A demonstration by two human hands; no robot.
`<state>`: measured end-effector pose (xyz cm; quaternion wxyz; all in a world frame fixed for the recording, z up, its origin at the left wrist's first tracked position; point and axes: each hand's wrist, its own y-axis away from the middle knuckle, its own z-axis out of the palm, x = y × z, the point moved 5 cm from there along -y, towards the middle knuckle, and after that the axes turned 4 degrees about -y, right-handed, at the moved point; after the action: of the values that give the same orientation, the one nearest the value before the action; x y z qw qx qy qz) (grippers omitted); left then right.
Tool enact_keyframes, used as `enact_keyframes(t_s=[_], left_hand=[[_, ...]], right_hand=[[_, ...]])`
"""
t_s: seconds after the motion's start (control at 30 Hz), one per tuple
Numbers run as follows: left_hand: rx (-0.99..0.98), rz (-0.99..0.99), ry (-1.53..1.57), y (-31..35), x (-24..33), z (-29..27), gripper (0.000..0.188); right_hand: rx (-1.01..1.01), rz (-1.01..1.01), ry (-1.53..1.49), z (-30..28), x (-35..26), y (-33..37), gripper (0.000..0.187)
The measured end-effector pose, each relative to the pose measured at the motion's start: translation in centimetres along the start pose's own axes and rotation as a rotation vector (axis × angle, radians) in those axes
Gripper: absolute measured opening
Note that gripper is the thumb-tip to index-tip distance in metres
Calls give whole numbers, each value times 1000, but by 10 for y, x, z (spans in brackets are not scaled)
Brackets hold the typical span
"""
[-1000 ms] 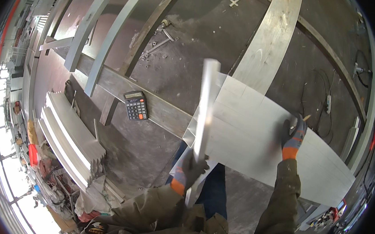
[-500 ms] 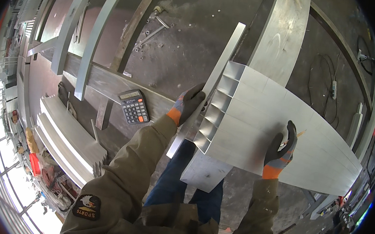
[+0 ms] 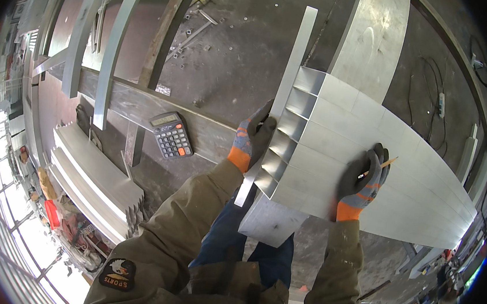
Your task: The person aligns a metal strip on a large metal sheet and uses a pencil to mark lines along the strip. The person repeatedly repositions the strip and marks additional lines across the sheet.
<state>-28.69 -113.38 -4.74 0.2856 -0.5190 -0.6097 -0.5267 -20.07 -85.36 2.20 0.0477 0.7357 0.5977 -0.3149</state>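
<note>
From where I stood, the step in hand looked like squaring up the ends of the tubes (image 3: pixel 337 143): the worker seemed to be setting a straight bar (image 3: pixel 295 58) along their open mouths. The tubes lay flat, side by side, in front of the body, across a wide beam (image 3: pixel 372 41) that showed above them.

The left hand (image 3: pixel 255 133) was gloved and closed around the bar near its middle, just beside the open ends. Whether the bar actually touched every mouth I couldn't tell. The right hand (image 3: pixel 363 177) was over the tubes with its fingers curled round a pencil (image 3: pixel 390 162), the tip pointing away to the right.

The next move, to my mind, called for keeping the bar flush and straight against the ends, with the right hand steadying the tubes so that none slid out of line.

Half a second earlier the bar had leaned more, its near end swung farther to the left; now it ran closer to parallel with the row of mouths, and the left hand had moved in to the right. The pencil hadn't left the right hand. The calculator (image 3: pixel 172 136) was still on the steel rail (image 3: pixel 143 105).
</note>
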Motion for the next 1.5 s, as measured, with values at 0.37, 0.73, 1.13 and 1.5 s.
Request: enact_keyframes(t_s=[0.37,0.73,1.13,1.5], left_hand=[[-11,-86,-90,9,4,-2,47],[-28,-6,-93,6,7,-2,51],[3,43,-26,1,-1,0,48],[72,-15,-30,4,3,-8,44]], right_hand=[[-42,29,10,-1,2,4,37],[-45,35,12,-3,-3,-1,37],[-16,21,38,1,0,0,33],[-27,89,-59,-10,-10,-5,33]])
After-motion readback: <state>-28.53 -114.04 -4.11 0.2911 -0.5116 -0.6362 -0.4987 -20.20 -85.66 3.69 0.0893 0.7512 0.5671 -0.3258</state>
